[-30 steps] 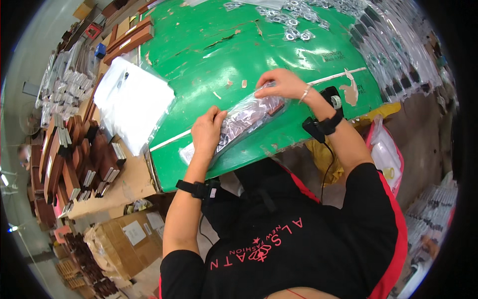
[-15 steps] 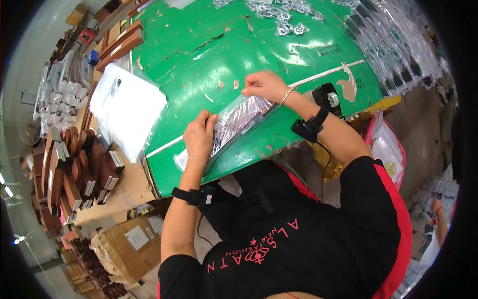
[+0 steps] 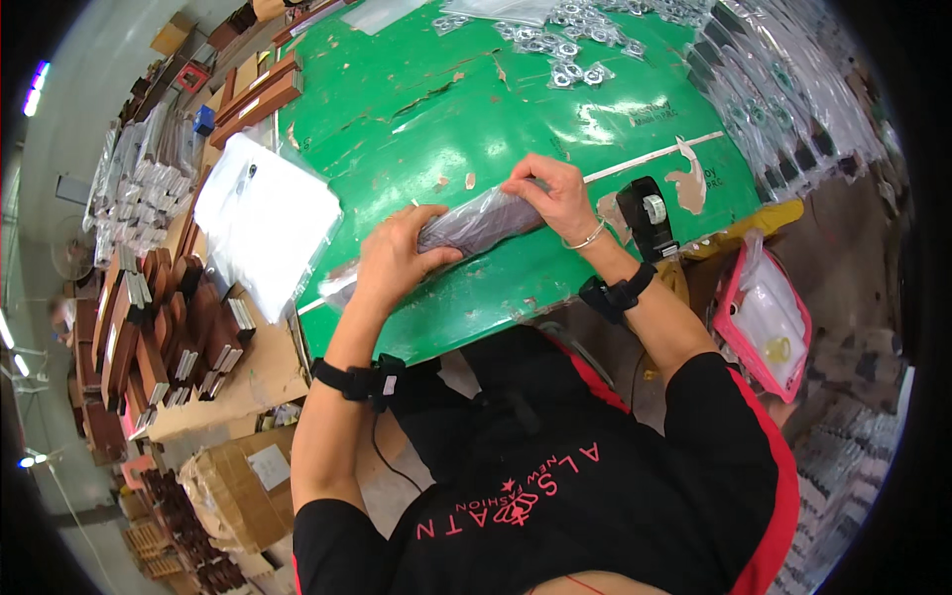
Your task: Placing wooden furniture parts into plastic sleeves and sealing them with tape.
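Note:
A long clear plastic bag (image 3: 483,226) with dark brownish contents lies slantwise across the green tabletop near its front edge. My left hand (image 3: 399,253) is curled over its left part, thumb on the near side and fingers on the far side. The loose clear end of the bag sticks out beyond that hand to the left. At the other end, my right hand (image 3: 553,198) pinches the plastic between thumb and fingers. What exactly is inside the bag cannot be made out. A black tape dispenser (image 3: 650,218) stands just right of my right hand.
Flat clear bags (image 3: 266,213) are stacked at the table's left. Brown wooden pieces (image 3: 174,337) pile up beyond them. Small bagged metal parts (image 3: 575,45) lie at the back, and long bagged items (image 3: 783,99) heap at the right. A pink-edged bag (image 3: 764,322) sits below the right edge.
The plastic around the contents is now folded into a narrower, tighter bundle. My left hand has changed from a pinch to a wider grip over it. My right hand has shifted slightly right and down.

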A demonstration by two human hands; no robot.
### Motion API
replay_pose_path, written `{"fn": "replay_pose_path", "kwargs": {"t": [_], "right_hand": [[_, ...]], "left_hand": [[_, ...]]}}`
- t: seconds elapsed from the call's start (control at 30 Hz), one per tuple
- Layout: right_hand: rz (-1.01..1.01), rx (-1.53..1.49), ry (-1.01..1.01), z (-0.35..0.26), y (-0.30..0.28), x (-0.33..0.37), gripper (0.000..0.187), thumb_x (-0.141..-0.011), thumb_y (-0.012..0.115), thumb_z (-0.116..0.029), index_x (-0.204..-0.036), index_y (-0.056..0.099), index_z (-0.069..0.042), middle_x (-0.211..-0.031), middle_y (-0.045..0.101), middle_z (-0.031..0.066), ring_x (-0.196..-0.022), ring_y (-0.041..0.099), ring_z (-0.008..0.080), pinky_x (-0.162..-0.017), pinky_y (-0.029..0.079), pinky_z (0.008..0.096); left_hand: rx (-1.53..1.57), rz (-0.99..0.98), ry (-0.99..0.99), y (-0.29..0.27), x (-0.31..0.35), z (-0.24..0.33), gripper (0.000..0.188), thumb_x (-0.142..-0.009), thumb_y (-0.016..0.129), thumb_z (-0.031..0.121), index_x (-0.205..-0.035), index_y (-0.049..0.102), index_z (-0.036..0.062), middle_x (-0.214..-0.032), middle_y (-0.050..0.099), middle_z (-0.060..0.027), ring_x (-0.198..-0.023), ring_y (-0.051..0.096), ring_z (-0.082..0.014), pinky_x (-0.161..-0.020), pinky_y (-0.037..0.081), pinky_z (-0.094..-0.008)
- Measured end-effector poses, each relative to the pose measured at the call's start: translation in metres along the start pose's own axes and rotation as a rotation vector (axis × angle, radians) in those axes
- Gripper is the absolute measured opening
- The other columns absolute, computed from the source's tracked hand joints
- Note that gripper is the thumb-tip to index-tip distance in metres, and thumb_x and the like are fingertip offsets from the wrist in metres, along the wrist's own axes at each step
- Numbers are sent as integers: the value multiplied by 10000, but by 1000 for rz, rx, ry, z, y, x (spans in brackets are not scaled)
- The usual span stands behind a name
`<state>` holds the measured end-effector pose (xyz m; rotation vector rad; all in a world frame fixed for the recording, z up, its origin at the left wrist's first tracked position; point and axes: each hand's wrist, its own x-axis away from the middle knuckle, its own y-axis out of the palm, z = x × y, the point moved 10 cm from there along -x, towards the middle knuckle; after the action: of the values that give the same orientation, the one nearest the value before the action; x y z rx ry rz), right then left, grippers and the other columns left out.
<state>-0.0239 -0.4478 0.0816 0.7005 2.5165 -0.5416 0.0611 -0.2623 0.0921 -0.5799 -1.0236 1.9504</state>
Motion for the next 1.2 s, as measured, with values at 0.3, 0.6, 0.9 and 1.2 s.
{"fn": "replay_pose_path", "kwargs": {"t": [0.3,0.6,0.9,1.2], "right_hand": [[-22,27,-9,9,-6,19,126,-829,732,-107,-834,646,-15,-1037,720,130,-861,677,235,-785,529,291],[9,-175,118,22,-5,25,92,-847,708,-51,-834,641,10,-1017,724,112,-857,664,164,-763,523,282],[10,-72,123,21,-6,25,79,-855,710,-44,-829,651,1,-998,729,113,-854,665,141,-758,524,270],[2,-99,169,28,-10,22,77,-859,707,-44,-844,650,5,-974,730,109,-873,672,139,-783,531,274]], "left_hand": [[-375,317,108,12,22,32,695,-657,839,365,-1256,593,113,-951,600,-80,-937,589,-286,-800,438,-407],[-15,54,31,-29,45,-16,762,-627,875,332,-1300,582,128,-1210,655,-125,-1083,631,-320,-875,515,-407],[155,158,-204,-22,51,-26,244,-761,814,137,-877,634,18,-1064,703,-70,-825,633,-182,-725,493,-315],[184,385,-329,-18,56,-42,223,-824,743,173,-790,583,22,-886,723,-89,-741,590,-128,-679,462,-277]]}}
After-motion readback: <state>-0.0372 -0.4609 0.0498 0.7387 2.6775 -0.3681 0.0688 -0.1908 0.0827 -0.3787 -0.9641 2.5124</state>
